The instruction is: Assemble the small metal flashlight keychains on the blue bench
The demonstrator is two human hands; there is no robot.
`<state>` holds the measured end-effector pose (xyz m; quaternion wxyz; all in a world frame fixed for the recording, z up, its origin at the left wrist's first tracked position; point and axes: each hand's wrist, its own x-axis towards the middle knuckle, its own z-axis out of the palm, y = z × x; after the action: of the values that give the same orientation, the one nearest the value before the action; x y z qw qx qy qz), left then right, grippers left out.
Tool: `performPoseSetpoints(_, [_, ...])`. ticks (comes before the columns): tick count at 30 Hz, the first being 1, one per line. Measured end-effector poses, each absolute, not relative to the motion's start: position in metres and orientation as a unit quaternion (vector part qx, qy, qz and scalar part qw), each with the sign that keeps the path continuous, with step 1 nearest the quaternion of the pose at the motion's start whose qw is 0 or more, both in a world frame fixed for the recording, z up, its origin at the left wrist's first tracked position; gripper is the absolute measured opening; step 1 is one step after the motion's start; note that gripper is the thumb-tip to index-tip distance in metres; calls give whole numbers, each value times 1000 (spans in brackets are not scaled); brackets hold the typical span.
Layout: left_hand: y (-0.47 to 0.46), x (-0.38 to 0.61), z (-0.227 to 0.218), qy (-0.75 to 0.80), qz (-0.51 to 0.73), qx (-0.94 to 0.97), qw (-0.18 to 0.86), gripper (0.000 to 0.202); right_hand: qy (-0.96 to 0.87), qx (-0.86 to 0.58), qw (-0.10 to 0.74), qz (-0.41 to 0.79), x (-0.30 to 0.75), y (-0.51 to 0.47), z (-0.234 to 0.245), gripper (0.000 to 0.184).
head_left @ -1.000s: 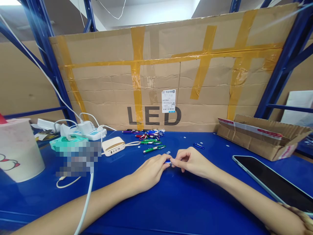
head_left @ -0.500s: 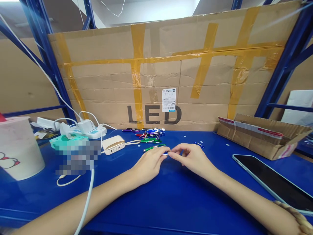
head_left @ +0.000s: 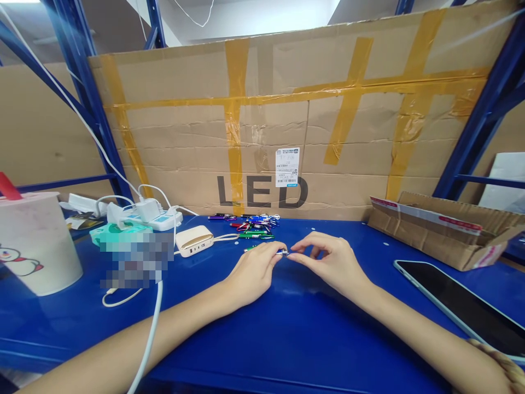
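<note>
Near the middle of the blue tabletop (head_left: pixel 311 328), my left hand (head_left: pixel 252 271) is closed around a thin pen part with a silver end (head_left: pixel 284 252); most of it is hidden by the fingers. From the other side, my right hand (head_left: pixel 328 256) pinches thumb and forefinger at the tip of that silver end. What lies between these fingertips is too small to make out. Behind the left hand a green pen (head_left: pixel 248 249) shows only its end. Beyond it lies a loose pile of metallic pens (head_left: pixel 256 221) in purple, blue, red and green, some with clips.
Left are a cup (head_left: pixel 36 246) with a red straw, a power strip (head_left: pixel 164 220) with plugs, and a cream power bank (head_left: pixel 194 241). A white cable (head_left: pixel 150 334) crosses over my left forearm. Right are a phone (head_left: pixel 459 303) and an open cardboard box (head_left: pixel 426 235). Taped cardboard (head_left: pixel 184 142) stands behind.
Both hands stay together, with the silver end now showing more plainly between them. The right hand's fingers have risen slightly and cover the small blue piece behind. The view has shifted a little left.
</note>
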<state>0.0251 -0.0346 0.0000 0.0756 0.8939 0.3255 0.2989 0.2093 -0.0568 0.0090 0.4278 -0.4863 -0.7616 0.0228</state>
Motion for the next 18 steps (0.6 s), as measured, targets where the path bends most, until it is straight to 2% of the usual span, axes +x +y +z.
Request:
performPoseSetpoints(5, [-38, 25, 2, 326, 273, 901, 81, 23, -817, -415, 397, -56, 212, -56, 8, 25])
performPoseSetpoints(13, [-38, 28, 2, 352, 241, 877, 221, 23, -855, -264, 339, -291, 219, -56, 15, 26])
performPoseSetpoints(18, [-35, 27, 2, 347, 233, 867, 270, 24, -873, -230, 280, -327, 223, -56, 18, 34])
